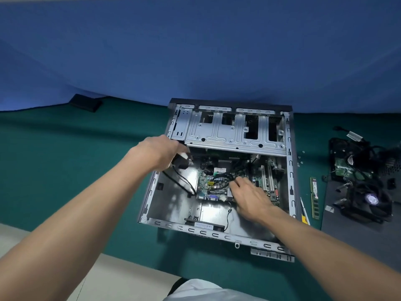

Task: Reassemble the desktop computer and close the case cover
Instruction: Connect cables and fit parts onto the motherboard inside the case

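Green motherboard (pixel 208 181) sits in grey metal case (pixel 289 170); black fan cooler (pixel 368 198) waits outside, three o'clock. Left hand (pixel 160 151) grips black plug (pixel 181 162); right hand (pixel 251 198) pinches black cables (pixel 219 178).

A plain blue backdrop (pixel 195 40) fills the upper half, evenly lit. Below it runs a tabletop (pixel 65 159) covered in dark green cloth, with a pale bare edge (pixel 121 270) nearest the viewer. A dark grey mat (pixel 355 235) lies at its right

One head-worn wide-angle view (the only one) looks forward and down from the near side of the open computer case (pixel 289 161). It sits close above the case, with the green bench (pixel 86 170) curving around it and a blue backdrop (pixel 195 51) beyond.
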{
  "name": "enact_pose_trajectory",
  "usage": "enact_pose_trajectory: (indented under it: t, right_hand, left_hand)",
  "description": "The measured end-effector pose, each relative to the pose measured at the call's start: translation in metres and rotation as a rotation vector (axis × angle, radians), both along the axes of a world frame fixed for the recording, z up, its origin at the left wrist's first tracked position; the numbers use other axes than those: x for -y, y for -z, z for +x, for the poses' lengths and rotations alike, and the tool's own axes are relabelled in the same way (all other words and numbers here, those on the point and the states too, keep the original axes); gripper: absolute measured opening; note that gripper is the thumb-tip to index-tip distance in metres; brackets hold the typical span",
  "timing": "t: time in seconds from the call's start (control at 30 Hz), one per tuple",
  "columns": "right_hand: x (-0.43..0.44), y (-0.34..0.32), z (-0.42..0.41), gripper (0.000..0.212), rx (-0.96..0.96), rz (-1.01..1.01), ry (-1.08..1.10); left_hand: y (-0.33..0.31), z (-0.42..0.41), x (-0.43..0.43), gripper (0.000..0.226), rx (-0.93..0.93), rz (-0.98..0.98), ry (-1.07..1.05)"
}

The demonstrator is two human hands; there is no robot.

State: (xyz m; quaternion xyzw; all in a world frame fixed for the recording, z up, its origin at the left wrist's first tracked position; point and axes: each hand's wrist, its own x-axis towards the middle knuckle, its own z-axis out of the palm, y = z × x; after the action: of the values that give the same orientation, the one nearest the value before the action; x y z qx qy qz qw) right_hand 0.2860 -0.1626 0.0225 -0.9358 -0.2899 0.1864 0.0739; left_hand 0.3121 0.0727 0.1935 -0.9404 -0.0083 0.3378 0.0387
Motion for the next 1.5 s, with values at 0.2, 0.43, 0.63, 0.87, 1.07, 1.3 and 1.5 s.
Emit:
enact_pose_trajectory:
  t: [0.2, 0.43, 0.63, 0.87, 1.07, 1.3, 1.5]
  right_hand:
    - [-0.009, 0.005, -0.009, 0.029, -0.093, -0.040, -0.091]
    - [-0.012, 0.017, -0.014, 0.024, -0.049, -0.055, -0.164]
    - [-0.008, 0.018, -0.008, 0.035, -0.038, -0.099, -0.250]
    - [-0.011, 0.018, -0.024, 0.024, -0.149, -0.267, -0.446]
    - [-0.017, 0.011, -0.023, 0.023, -0.270, -0.237, -0.405]
    - [-0.008, -0.009, -0.020, 0.022, -0.220, -0.116, -0.495]
    - [0.002, -0.011, -0.025, 0.014, -0.370, -0.103, -0.441]
  left_hand:
    - [0.006, 0.006, 0.022, 0.056, 0.440, -0.486, -0.211]
    - [0.008, 0.003, 0.053, 0.039, 0.587, -0.544, -0.170]
    - [0.006, 0.005, 0.053, 0.034, 0.597, -0.556, -0.189]
    - [0.009, 0.006, 0.053, 0.034, 0.575, -0.579, -0.194]
    - [0.013, 0.004, 0.048, 0.035, 0.552, -0.580, -0.206]
    - [0.019, 0.001, 0.042, 0.033, 0.526, -0.599, -0.210]
    - [0.030, -0.001, 0.044, 0.028, 0.490, -0.631, -0.233]
